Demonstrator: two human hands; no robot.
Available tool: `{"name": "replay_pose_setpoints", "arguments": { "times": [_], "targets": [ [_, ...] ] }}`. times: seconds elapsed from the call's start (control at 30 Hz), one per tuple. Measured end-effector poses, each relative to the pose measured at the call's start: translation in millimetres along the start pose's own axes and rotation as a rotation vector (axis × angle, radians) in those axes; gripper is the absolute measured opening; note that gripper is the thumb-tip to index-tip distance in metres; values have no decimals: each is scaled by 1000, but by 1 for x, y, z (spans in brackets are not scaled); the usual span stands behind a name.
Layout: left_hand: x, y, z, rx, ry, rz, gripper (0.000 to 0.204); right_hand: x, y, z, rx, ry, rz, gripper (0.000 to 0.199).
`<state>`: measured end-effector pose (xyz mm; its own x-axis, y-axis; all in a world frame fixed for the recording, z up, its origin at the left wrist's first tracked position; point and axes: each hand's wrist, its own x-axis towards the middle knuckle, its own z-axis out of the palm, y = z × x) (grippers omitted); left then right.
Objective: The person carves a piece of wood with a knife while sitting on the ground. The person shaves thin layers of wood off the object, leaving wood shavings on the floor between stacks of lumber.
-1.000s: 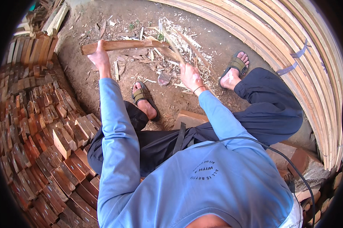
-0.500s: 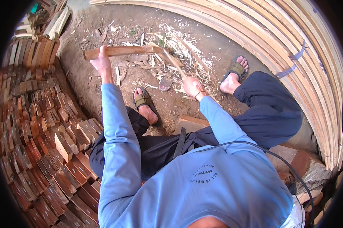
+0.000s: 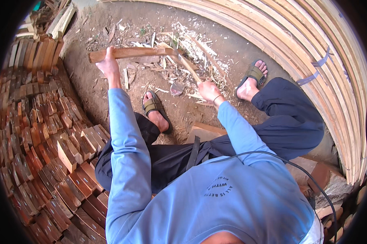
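My left hand (image 3: 108,66) is closed around a brown wooden board (image 3: 141,53) near its left end, holding it out over the ground. In my right hand (image 3: 209,91) is the pale wooden handle of a chopping tool (image 3: 190,68), gripped near its lower end. The handle slants up and left to the board's right end. There the tool's head meets or overlaps the wood; it is small and blurred, so I cannot tell its exact kind or whether it touches. Pale shavings and chips (image 3: 210,61) lie on the ground beneath and around that end.
Rows of stacked wood blocks (image 3: 49,162) fill the left side. Long pale planks (image 3: 273,36), tied with strips, curve along the right. My sandalled feet stand either side of the work, and a wooden block (image 3: 204,132) lies between my legs. A black cable (image 3: 309,177) crosses my right side.
My right hand and the tool have shifted slightly to the right. The handle's angle has changed a little. My left hand and the board have hardly moved.
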<state>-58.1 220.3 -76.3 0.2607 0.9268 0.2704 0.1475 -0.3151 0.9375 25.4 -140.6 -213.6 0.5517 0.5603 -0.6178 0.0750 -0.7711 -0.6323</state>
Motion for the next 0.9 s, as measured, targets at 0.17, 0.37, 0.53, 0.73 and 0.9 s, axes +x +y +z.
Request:
{"name": "replay_pose_setpoints", "arguments": {
  "times": [0.17, 0.37, 0.53, 0.73, 0.9],
  "targets": [
    [2, 3, 2, 52, -35, -26, 25, -19, -44, -41, 866, -200, 173, 39],
    [-5, 12, 10, 31, 26, 5, 19, 13, 16, 15, -118, 155, -164, 40],
    [-4, 15, 4, 35, -24, -37, 23, -3, -10, -12, 430, -222, 184, 43],
    [-2, 5, 4, 56, -20, -7, 22, -16, -33, -46, 1336, -528, 154, 39],
    [0, 4, 5, 21, -8, -4, 24, -11, -24, -14, 12, 293, -217, 46]
  ]
}}
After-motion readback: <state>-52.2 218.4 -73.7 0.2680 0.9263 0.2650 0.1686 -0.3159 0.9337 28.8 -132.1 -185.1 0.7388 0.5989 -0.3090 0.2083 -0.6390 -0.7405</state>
